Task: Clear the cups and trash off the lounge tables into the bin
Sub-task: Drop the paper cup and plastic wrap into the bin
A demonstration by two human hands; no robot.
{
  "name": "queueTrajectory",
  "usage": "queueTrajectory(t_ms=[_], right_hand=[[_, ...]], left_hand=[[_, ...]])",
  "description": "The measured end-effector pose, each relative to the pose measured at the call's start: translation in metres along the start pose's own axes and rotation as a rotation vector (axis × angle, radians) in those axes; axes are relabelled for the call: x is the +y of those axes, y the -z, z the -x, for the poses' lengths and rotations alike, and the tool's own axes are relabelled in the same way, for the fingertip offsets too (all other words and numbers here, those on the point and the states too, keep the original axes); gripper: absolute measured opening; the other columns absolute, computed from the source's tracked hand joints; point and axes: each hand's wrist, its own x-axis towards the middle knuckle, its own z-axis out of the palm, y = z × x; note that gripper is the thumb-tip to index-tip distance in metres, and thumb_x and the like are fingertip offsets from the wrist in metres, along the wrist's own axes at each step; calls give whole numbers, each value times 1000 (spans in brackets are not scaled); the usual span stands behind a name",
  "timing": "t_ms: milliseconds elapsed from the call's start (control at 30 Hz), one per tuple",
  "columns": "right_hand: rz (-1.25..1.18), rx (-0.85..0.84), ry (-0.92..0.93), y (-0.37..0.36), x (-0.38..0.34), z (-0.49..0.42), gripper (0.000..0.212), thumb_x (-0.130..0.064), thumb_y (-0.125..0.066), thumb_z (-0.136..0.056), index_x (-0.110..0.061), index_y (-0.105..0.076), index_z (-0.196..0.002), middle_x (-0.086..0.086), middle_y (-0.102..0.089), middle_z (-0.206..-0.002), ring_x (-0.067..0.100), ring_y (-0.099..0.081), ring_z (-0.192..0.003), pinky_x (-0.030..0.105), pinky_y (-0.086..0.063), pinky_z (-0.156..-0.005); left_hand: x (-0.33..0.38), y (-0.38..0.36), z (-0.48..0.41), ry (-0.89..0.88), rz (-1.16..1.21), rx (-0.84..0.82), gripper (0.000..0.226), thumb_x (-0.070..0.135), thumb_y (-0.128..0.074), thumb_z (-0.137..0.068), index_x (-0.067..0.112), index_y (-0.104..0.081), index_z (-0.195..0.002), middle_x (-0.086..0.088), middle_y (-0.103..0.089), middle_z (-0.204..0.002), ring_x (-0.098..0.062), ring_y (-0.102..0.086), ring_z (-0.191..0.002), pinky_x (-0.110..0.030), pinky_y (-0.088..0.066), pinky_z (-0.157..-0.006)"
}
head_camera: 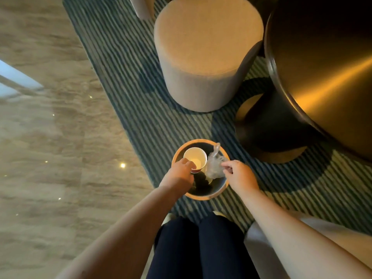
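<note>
We note a teal-striped rug (141, 109), beige stool (207, 47), black bin (213, 190) rimmed orange, white cup (195, 159), dark bronze bench (322, 57).

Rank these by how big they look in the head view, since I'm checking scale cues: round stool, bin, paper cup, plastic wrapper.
1. Round stool, clearly largest.
2. Bin.
3. Paper cup and plastic wrapper look about alike; I won't rank them, as the wrapper is crumpled.

White paper cup (195, 159), empty, mouth upward, and crumpled clear plastic wrapper (215, 165) just beside it, both above the opening of round wood-rimmed dark bin (178, 151).
</note>
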Motion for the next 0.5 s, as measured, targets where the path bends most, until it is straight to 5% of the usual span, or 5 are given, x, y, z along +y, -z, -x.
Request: queueTrajectory(t_ms=[167, 367, 500], right_hand=[[25, -83, -42, 0, 7, 6, 40, -16, -54, -93, -23, -51, -132, -1, -51, -136, 16, -51, -120, 27, -40, -93], [72, -29, 28, 90, -59, 50, 42, -26, -52, -94, -18, -46, -135, 1, -46, -138, 19, -46, -124, 34, -39, -97], [118, 54, 245, 182, -151, 86, 46, -31, -53, -94, -18, -43, -137, 1, -44, -139, 18, -40, -128, 33, -37, -100]], left_hand=[[-13, -6, 11, -4, -156, -96, 64, 10, -49, -91, 27, -22, -146, 1, -5, -157, -25, -31, -134, -33, -40, -102], [37, 89, 75, -35, -187, 61, 54, 31, -44, -95, 28, -23, -145, 2, -11, -156, -22, -23, -138, -40, -31, -107], [101, 196, 129, -128, -321, 266, 58, 44, -38, -95, 23, -22, -147, -2, -15, -156, -19, -19, -140, -39, -24, -111]])
